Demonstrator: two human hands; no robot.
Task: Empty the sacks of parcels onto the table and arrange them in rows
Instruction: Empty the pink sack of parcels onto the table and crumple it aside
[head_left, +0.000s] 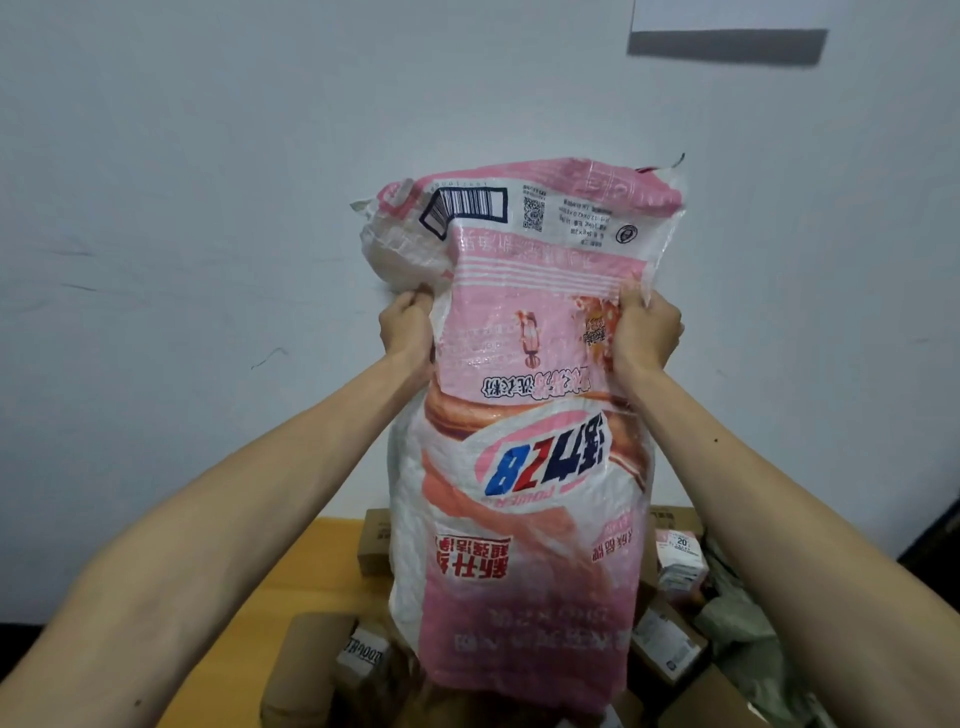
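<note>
A pale, scuffed wall (208, 156) fills the background, and a strip of yellow-brown bench (311, 566) is seen below it. A pink and white woven sack (524, 467) is held upright over the bench with its print upside down. Its upper part is gripped on either side: the left hand (408, 327) is closed round bunched fabric at the left edge, the right hand (647, 330) round the right edge. The sack's lower end is down among the parcels piled on the bench. Brown cardboard boxes (374, 545) are seen to both sides, with a small pink and white carton (680, 558) and a grey-green mailer bag (743, 613) to the right.
</note>
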